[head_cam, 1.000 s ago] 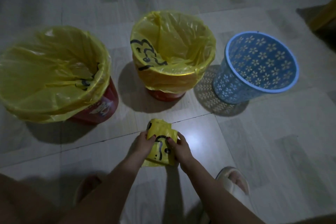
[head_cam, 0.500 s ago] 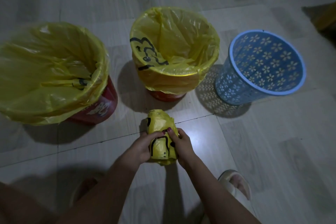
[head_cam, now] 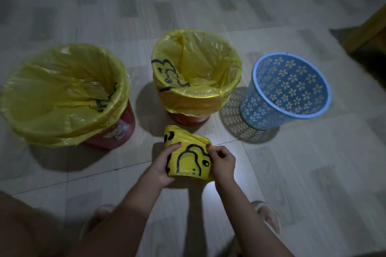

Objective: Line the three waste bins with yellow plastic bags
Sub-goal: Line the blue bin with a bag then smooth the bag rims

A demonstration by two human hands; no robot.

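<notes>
Currently, status: two of three bins lined; one bin and one bag remain, judged from the present layout.
Floor: pale tiled floor (head_cam: 292,173) carries all three bins; no table is involved.
Large bin: wide red plastic bin with white lettering (head_cam: 117,131), at left, is lined; its yellow translucent plastic liner (head_cam: 62,94) is folded over the rim and hangs down the outer wall.
Middle bin: narrower red plastic bin (head_cam: 188,118), lined; its yellow plastic liner with black cartoon print (head_cam: 196,73) covers nearly the whole wall, only the base showing.
Unlined bin: light-blue perforated plastic basket with flower cut-outs (head_cam: 286,92), at right, upright, bare inside. Work left: open the bag, seat it, fold it over the rim.
Remaining bag: folded yellow plastic bag with black cartoon outline (head_cam: 188,158), held above the floor in front of the middle bin, well apart from the blue basket. It appears partly unfolded, several layers thick.
Left grip: left hand (head_cam: 163,165) holds the bag's left edge, thumb on top.
Right grip: right hand (head_cam: 222,162) pinches the right edge, fingers curled.
</notes>
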